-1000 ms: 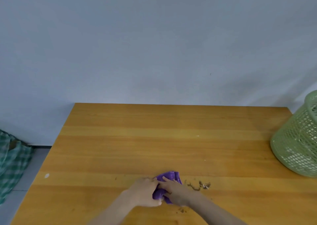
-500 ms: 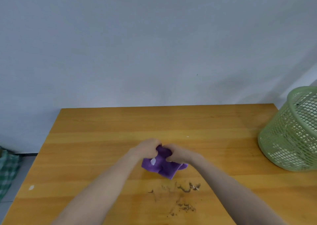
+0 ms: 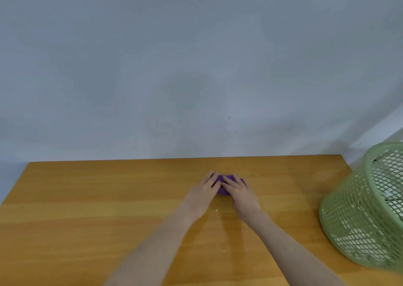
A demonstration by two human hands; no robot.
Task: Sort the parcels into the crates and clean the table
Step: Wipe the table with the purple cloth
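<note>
The left hand [image 3: 206,191] is pressing down on a purple cloth [image 3: 222,192] mid-desk, its grip wide, fingers straight. The right hand [image 3: 238,191] is pressing beside it, grip equally wide. Pale crumbs [image 3: 216,210] are lying nearer the person on the wooden desk [image 3: 87,209]. A green mesh basket [image 3: 357,227] is standing far right, and a grey wall [image 3: 174,67] is rising behind.

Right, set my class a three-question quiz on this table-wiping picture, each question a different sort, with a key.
1. True or false: the left hand and right hand press flat on the small purple cloth on the wooden table.
2. The pale green mesh plastic basket stands where? A) left of the hands B) right of the hands C) under the cloth
3. Fill in: the fingers lie straight, so each grip counts as ___.
Key: 1 true; 2 B; 3 open.
</note>
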